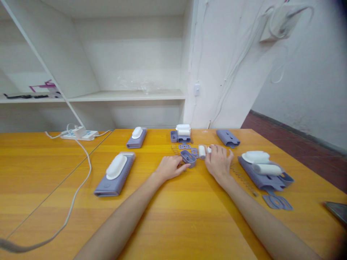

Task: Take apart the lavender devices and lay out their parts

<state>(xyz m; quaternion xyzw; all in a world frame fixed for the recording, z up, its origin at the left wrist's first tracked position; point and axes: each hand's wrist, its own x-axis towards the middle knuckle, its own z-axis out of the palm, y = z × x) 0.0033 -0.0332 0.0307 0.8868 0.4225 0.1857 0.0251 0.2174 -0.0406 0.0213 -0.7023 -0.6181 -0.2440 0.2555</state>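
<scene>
The purple cup [189,157] sits toward the far edge of the table [187,216], open wood between the forearms. Palm down, the left hand [170,167] touches it, thumb parted; the right hand [218,161] curls by white rollers [202,152]. Whether either grips cannot be told.

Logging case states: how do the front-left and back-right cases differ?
The front-left case carries a white pad; the back-right case has none. The front-left case's far end leans right; the back-right case's leans left. Both are purple and lie on the table.
</scene>
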